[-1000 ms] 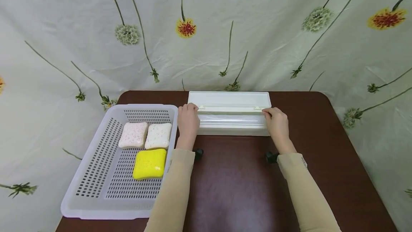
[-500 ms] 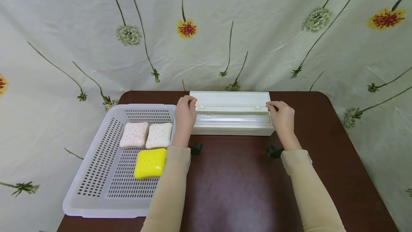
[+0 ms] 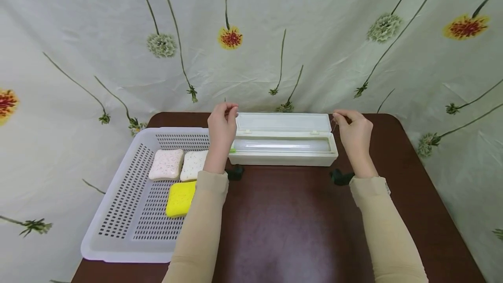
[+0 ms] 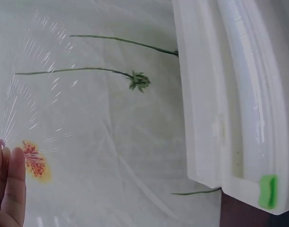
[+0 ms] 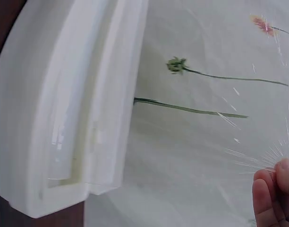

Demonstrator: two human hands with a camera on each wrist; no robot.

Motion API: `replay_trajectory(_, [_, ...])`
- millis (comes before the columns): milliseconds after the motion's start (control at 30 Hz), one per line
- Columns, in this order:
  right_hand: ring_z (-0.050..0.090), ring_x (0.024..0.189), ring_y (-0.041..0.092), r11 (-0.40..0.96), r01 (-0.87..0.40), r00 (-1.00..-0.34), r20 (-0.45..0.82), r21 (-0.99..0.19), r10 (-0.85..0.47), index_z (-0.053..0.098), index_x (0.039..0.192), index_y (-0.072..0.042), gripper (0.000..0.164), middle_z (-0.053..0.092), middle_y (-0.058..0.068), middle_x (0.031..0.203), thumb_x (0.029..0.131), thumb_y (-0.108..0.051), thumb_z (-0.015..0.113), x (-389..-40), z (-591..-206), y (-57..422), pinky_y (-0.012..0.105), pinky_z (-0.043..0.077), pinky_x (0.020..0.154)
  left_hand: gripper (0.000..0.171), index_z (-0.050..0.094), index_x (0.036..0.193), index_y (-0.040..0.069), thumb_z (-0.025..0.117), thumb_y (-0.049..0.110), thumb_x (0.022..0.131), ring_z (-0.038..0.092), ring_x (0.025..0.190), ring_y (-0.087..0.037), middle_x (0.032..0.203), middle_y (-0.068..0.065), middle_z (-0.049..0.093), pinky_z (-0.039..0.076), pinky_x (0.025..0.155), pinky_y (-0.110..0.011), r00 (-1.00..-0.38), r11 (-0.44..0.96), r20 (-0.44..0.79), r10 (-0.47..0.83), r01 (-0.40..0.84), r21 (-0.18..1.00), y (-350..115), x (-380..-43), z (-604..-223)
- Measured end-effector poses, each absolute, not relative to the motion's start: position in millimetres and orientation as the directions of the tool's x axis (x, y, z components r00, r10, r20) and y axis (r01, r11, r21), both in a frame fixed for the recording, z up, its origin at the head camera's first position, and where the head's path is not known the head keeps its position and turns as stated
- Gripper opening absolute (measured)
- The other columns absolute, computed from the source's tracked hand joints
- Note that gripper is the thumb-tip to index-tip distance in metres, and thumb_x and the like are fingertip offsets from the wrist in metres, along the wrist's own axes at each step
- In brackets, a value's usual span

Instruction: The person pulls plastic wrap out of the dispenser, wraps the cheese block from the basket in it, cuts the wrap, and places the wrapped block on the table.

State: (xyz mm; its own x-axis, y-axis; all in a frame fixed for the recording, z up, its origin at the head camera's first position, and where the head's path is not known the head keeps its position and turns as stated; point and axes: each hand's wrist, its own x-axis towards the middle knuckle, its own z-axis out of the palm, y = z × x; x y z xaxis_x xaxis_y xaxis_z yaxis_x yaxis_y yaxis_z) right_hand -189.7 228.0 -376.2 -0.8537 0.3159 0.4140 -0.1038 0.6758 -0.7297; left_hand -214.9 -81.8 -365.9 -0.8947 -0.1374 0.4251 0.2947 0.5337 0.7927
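Between thumb and fingers, my left hand (image 3: 222,132) pinches one corner of a sheet of transparent cling film (image 4: 29,101). Fine creases fan out from that pinch in the left wrist view. My right hand (image 3: 355,139) pinches the film's other side, with similar creases near its fingertips (image 5: 265,182). Both hands are raised at the two ends of a white cling film dispenser (image 3: 280,160), whose lid (image 3: 283,122) is folded back. Inside lies the film roll (image 3: 282,145). A small green piece (image 4: 267,191) sits at the dispenser's left end. The film itself is barely visible in the head view.
To the left stands a pale perforated basket (image 3: 111,248). It holds a pinkish speckled sponge (image 3: 166,165), a white speckled sponge (image 3: 193,166) and a yellow sponge (image 3: 180,199), partly behind the left forearm. The dark brown table (image 3: 283,222) meets a flowered cloth (image 3: 314,77) behind.
Both hands have risen from the dispenser's lid edge and spread slightly apart, pulling the film up. The dispenser has stayed about where it was, its lid still folded back.
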Motion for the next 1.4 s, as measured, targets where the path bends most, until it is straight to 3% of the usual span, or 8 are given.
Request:
replay_trajectory(100, [0.067, 0.078, 0.013, 0.685, -0.131, -0.830, 0.457, -0.717, 0.320, 0.076, 0.108, -0.003, 0.022, 0.074, 0.016, 0.100, 0.096, -0.018, 0.064, -189, -365, 229, 0.006, 0.038, 0.060, 0.020, 0.068, 0.109, -0.001, 0.056, 0.011, 0.100, 0.066, 0.095, -0.031, 0.105, -0.019, 0.064, 0.056, 0.088, -0.038, -0.885, 0.518, 0.445, -0.139, 0.318, 0.794, -83, -214, -353])
replay_trajectory(233, [0.051, 0.071, -0.013, 0.693, -0.168, -0.793, 0.513, -0.701, 0.327, 0.077, 0.106, -0.005, 0.022, 0.074, 0.015, 0.098, 0.095, -0.020, 0.065, -189, -351, 229, 0.008, 0.037, 0.061, 0.019, 0.068, 0.110, -0.002, 0.055, 0.010, 0.100, 0.066, 0.094, -0.030, 0.108, -0.019, 0.064, 0.057, 0.089, -0.037, -0.868, 0.493, 0.480, -0.130, 0.363, 0.790, -84, -213, -338])
replay_trajectory(333, [0.046, 0.070, -0.021, 0.682, -0.204, -0.768, 0.547, -0.702, 0.334, 0.077, 0.105, -0.004, 0.021, 0.074, 0.017, 0.098, 0.095, -0.018, 0.066, -188, -340, 229, 0.007, 0.038, 0.064, 0.019, 0.067, 0.111, -0.001, 0.055, 0.009, 0.100, 0.067, 0.095, -0.030, 0.110, -0.019, 0.064, 0.057, 0.088, -0.036, -0.855, 0.489, 0.505, -0.114, 0.395, 0.778, -85, -212, -326])
replay_trajectory(500, [0.048, 0.070, -0.022, 0.658, -0.251, -0.730, 0.585, -0.710, 0.353, 0.077, 0.103, -0.001, 0.020, 0.073, 0.019, 0.096, 0.093, -0.017, 0.068, -187, -321, 230, 0.005, 0.042, 0.067, 0.018, 0.068, 0.110, -0.002, 0.056, 0.008, 0.100, 0.067, 0.094, -0.028, 0.109, -0.018, 0.064, 0.057, 0.087, -0.034, -0.823, 0.461, 0.559, -0.100, 0.460, 0.759, -86, -210, -307])
replay_trajectory(833, [0.056, 0.076, -0.016, 0.604, -0.312, -0.674, 0.619, -0.733, 0.404, 0.078, 0.104, -0.006, 0.019, 0.072, 0.012, 0.098, 0.093, -0.019, 0.068, -178, -290, 227, 0.009, 0.048, 0.073, 0.018, 0.068, 0.107, -0.004, 0.057, 0.008, 0.099, 0.068, 0.090, -0.026, 0.104, -0.020, 0.065, 0.058, 0.082, -0.031, -0.690, 0.456, 0.718, -0.088, 0.613, 0.645, -90, -206, -282])
replay_trajectory(1233, [0.060, 0.079, -0.011, 0.568, -0.369, -0.604, 0.654, -0.735, 0.455, 0.079, 0.101, -0.007, 0.015, 0.074, 0.004, 0.096, 0.090, -0.015, 0.071, -172, -267, 227, 0.009, 0.048, 0.074, 0.018, 0.070, 0.106, -0.003, 0.059, 0.010, 0.098, 0.064, 0.094, -0.023, 0.101, -0.018, 0.065, 0.056, 0.082, -0.026, -0.637, 0.447, 0.760, -0.130, 0.646, 0.619, -88, -209, -256])
replay_trajectory(1400, [0.061, 0.081, -0.009, 0.565, -0.399, -0.587, 0.675, -0.722, 0.447, 0.079, 0.101, -0.009, 0.015, 0.072, -0.005, 0.093, 0.091, -0.018, 0.071, -168, -264, 228, 0.010, 0.049, 0.075, 0.017, 0.070, 0.104, -0.005, 0.060, 0.007, 0.098, 0.064, 0.093, -0.024, 0.101, -0.019, 0.065, 0.057, 0.083, -0.027, -0.609, 0.422, 0.781, -0.139, 0.677, 0.603, -86, -207, -252])
